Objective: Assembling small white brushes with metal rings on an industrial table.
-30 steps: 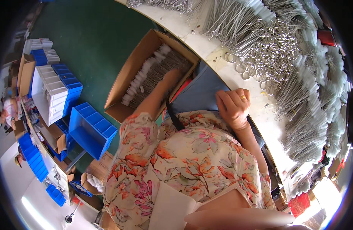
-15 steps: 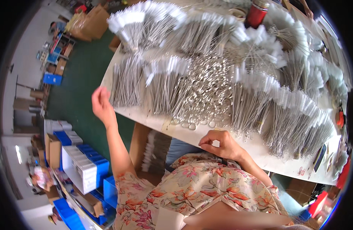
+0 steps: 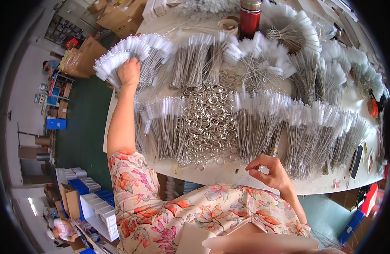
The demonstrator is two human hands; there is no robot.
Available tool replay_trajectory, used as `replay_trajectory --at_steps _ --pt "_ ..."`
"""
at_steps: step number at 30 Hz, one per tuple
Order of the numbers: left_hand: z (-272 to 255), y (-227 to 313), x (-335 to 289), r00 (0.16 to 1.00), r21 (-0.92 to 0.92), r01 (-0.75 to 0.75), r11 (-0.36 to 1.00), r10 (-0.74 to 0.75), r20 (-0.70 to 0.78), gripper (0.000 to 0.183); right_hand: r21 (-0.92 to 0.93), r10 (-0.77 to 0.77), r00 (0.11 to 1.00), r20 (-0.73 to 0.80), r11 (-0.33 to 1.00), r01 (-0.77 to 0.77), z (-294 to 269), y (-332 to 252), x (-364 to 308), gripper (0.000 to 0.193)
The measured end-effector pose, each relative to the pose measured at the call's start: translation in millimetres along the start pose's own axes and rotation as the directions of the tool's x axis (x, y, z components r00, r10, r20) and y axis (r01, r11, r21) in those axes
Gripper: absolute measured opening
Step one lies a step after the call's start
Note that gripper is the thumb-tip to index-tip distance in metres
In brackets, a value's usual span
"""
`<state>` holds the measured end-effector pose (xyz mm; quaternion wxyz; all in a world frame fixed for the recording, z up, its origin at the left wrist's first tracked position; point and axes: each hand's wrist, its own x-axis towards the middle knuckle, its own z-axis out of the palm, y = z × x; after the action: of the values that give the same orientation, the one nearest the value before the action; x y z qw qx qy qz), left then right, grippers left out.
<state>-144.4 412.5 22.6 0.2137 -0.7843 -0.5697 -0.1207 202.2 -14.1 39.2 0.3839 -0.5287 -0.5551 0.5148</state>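
My left hand (image 3: 129, 73) reaches to the far left of the table, fingers curled in among a fanned bundle of wire-handled tube brushes (image 3: 108, 63) with white bristle heads. It seems closed on brushes there, though the fingertips are partly hidden. My right hand (image 3: 270, 174) hovers at the table's near edge, thumb and forefinger bent together in a pinch. Whatever lies between those fingertips, if anything, is too small to make out. Between the hands spreads a heap of small metal split rings (image 3: 210, 122), flanked by brush rows (image 3: 165, 127) on the left and brushes (image 3: 260, 127) on the right.
Several more brush bundles (image 3: 288, 27) cover the far and right parts of the white table (image 3: 220, 172). A red vacuum flask (image 3: 250, 19) stands at the back beside a tape roll (image 3: 229, 26). A black flat object (image 3: 356, 162) lies near the right edge. Cardboard boxes (image 3: 121, 17) stand beyond the table.
My left hand has swung from beside the table's left edge forward onto the far brush bundle. My right hand keeps its pinch near the table edge. The whole view has shifted.
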Motion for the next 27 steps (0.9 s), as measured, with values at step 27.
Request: replay_trajectory --at_steps 27 --pt "33.4 111.7 9.3 0.925 -0.792 0.101 0.602 0.236 0.297 0.013 -0.367 -0.258 0.738 -0.624 0.93 0.015 -152.2 -31.3 239.1 0.027"
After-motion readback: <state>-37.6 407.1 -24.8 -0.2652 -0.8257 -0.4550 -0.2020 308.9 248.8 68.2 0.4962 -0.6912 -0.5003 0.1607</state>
